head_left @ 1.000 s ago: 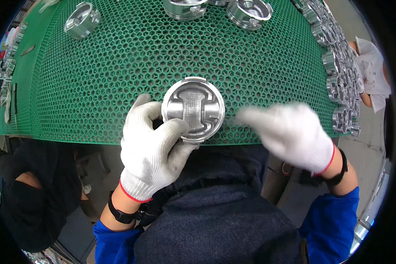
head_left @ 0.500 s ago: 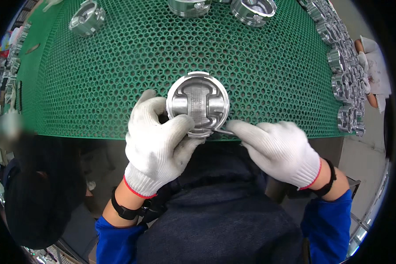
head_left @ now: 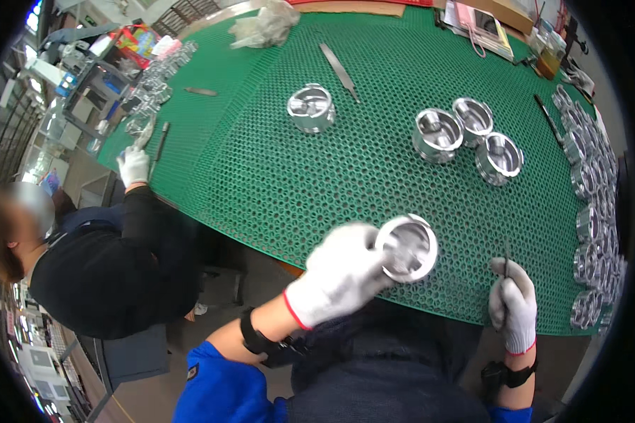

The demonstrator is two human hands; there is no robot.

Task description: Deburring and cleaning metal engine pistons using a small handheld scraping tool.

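Note:
My left hand, in a white glove, grips a shiny metal piston just above the near edge of the green perforated mat. The piston is tilted and blurred. My right hand, also gloved, holds a thin dark tool upright at the mat's near right edge, apart from the piston.
Three pistons stand grouped at mid-right and a lone piston sits further left. A row of pistons lines the right edge. A metal file lies at the back. A co-worker's gloved hand rests on the mat's left edge.
The view has swung up and left, showing more of the mat and the co-worker. My right hand has drawn away from the piston to the right, holding the thin tool.

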